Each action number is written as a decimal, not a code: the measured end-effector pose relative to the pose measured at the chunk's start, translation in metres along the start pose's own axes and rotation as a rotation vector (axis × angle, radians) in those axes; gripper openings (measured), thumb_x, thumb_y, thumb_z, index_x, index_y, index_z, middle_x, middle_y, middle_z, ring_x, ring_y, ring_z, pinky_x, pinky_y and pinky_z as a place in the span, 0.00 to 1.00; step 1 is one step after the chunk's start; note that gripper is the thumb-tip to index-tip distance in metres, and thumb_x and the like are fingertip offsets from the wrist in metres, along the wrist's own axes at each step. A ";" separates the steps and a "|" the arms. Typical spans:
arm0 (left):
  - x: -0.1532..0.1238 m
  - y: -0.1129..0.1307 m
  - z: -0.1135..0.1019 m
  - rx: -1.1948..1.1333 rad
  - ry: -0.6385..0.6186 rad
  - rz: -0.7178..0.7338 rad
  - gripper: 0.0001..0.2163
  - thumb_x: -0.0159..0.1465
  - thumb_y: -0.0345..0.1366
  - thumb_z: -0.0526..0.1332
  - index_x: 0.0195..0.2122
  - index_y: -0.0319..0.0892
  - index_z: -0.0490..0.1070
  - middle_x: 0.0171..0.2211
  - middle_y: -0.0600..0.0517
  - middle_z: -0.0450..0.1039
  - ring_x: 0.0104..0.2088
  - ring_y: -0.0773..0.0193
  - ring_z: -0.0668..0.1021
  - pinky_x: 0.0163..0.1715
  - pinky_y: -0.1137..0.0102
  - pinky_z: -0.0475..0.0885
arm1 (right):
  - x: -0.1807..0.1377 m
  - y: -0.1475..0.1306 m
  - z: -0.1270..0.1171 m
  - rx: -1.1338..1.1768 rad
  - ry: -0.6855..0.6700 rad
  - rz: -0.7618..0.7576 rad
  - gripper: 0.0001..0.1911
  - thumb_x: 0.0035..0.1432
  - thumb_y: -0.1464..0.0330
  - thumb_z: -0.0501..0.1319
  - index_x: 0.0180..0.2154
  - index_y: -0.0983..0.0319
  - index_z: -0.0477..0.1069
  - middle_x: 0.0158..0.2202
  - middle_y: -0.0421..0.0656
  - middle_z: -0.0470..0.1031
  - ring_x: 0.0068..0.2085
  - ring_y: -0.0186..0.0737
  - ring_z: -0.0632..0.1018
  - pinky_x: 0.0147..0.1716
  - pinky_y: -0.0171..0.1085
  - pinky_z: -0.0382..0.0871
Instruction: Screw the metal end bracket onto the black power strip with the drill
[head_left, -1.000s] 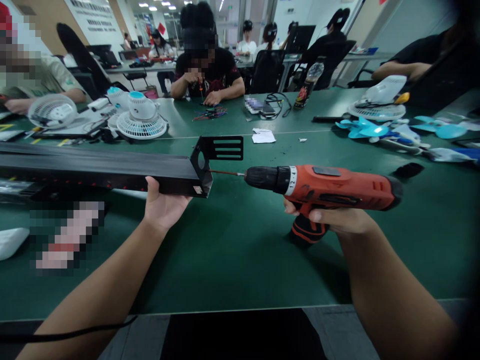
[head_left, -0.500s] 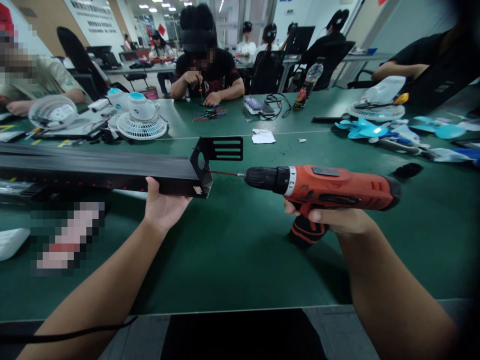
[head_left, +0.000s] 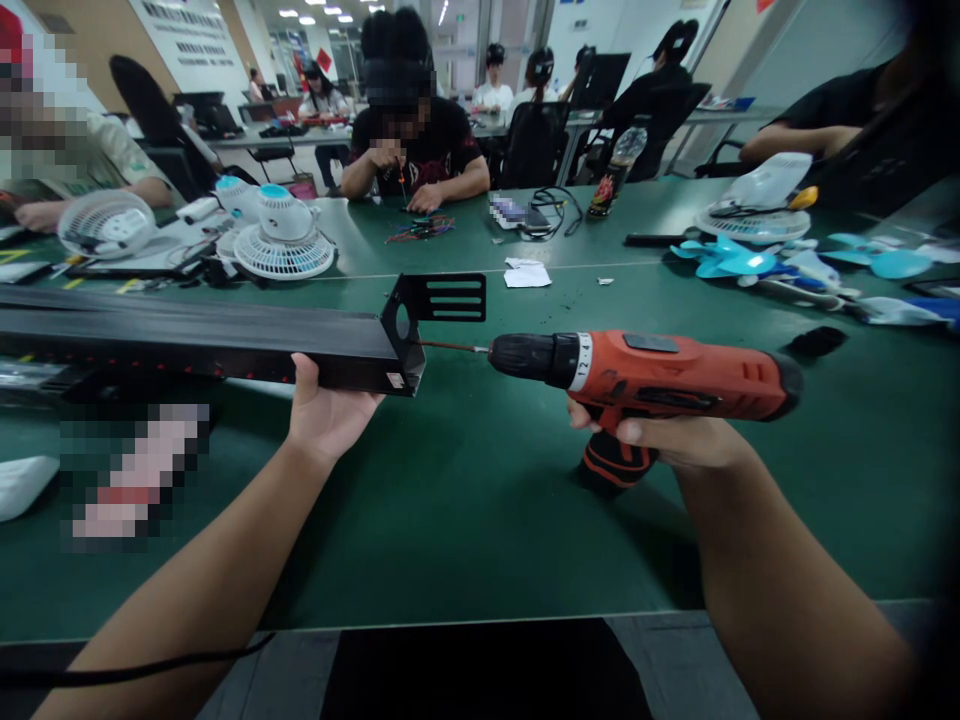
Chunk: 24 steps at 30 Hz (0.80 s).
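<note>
My left hand [head_left: 328,410] grips the underside of a long black metal box [head_left: 195,345] near its right end and holds it level above the green table [head_left: 465,500]. A slotted black bracket [head_left: 439,297] stands at that end of the box. My right hand [head_left: 667,437] is wrapped round the handle of an orange and black cordless drill [head_left: 645,375]. The drill lies level and points left. Its thin bit [head_left: 450,346] touches the bracketed end of the box.
Small white desk fans [head_left: 281,240] stand at the back left. Blue fan blades and fan parts [head_left: 750,255] lie at the right, with a bottle [head_left: 611,170] and paper scraps [head_left: 526,273] mid-table. Other people sit working across the table and at both sides.
</note>
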<state>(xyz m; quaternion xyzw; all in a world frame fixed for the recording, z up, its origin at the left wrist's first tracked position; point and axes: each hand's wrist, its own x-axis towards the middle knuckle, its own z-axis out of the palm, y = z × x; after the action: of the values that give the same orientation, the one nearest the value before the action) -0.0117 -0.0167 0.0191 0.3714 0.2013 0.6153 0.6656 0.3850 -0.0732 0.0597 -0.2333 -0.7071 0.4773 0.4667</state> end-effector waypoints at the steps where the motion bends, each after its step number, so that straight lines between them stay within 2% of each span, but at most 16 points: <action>1: 0.000 0.000 0.001 0.009 -0.002 -0.004 0.36 0.64 0.68 0.75 0.64 0.49 0.81 0.65 0.51 0.84 0.82 0.42 0.63 0.64 0.59 0.79 | 0.000 0.000 0.000 -0.003 -0.003 0.003 0.15 0.65 0.57 0.79 0.49 0.56 0.88 0.37 0.45 0.87 0.37 0.45 0.86 0.37 0.41 0.86; 5: 0.000 0.000 0.000 0.013 0.001 0.016 0.38 0.64 0.68 0.74 0.66 0.48 0.79 0.66 0.49 0.84 0.81 0.41 0.64 0.64 0.57 0.78 | -0.001 -0.001 -0.002 -0.008 -0.021 0.032 0.16 0.65 0.55 0.79 0.48 0.57 0.88 0.38 0.47 0.87 0.35 0.44 0.84 0.36 0.41 0.87; 13: 0.002 -0.001 -0.002 -0.046 0.002 0.005 0.36 0.66 0.65 0.75 0.70 0.52 0.77 0.66 0.46 0.84 0.72 0.46 0.79 0.59 0.59 0.83 | -0.001 0.001 -0.002 -0.008 -0.024 -0.002 0.15 0.67 0.57 0.78 0.50 0.56 0.88 0.39 0.46 0.87 0.38 0.44 0.85 0.38 0.39 0.85; 24: 0.003 -0.004 -0.008 -0.051 0.033 0.004 0.36 0.68 0.67 0.71 0.70 0.52 0.77 0.68 0.45 0.82 0.77 0.41 0.74 0.65 0.55 0.81 | 0.000 -0.001 -0.002 -0.009 -0.037 0.008 0.15 0.67 0.56 0.78 0.49 0.57 0.88 0.39 0.46 0.87 0.36 0.42 0.83 0.36 0.38 0.84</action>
<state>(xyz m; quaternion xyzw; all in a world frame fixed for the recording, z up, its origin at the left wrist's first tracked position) -0.0144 -0.0122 0.0120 0.3445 0.1957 0.6274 0.6703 0.3868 -0.0732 0.0606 -0.2293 -0.7167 0.4804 0.4505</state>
